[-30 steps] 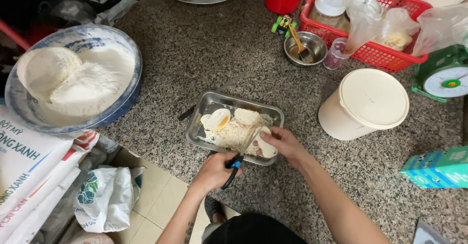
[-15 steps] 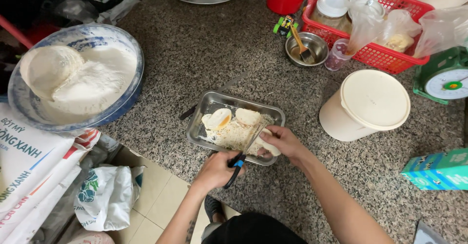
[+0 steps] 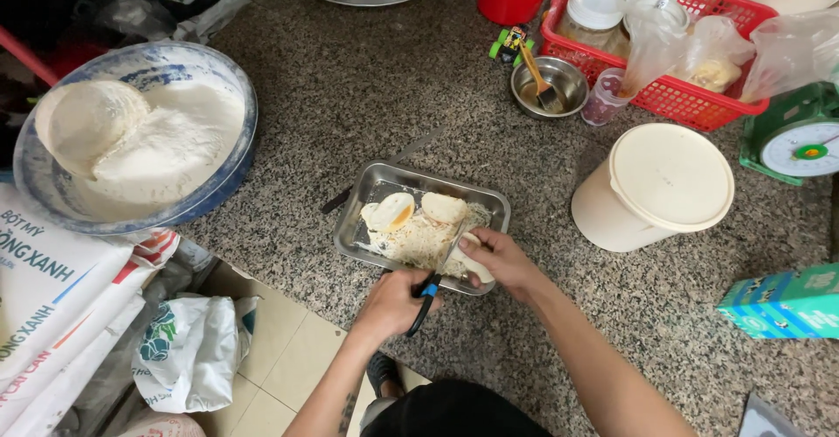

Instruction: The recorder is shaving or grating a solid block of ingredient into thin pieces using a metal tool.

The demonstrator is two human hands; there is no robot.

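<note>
Head view: our left hand (image 3: 391, 303) grips scissors (image 3: 426, 297); right hand (image 3: 500, 262) pinches a pale, soft-looking piece (image 3: 473, 260) over the steel tray (image 3: 354, 227); we judge it crumbly, best held by its edges.

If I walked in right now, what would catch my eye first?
Probably the two hands at the metal tray in the middle of the speckled counter: the left hand grips a blue-handled tool, the right hand holds a pale piece over the crumbs. Then the big blue bowl of white flour at the left, and the red basket at upper right.
</note>
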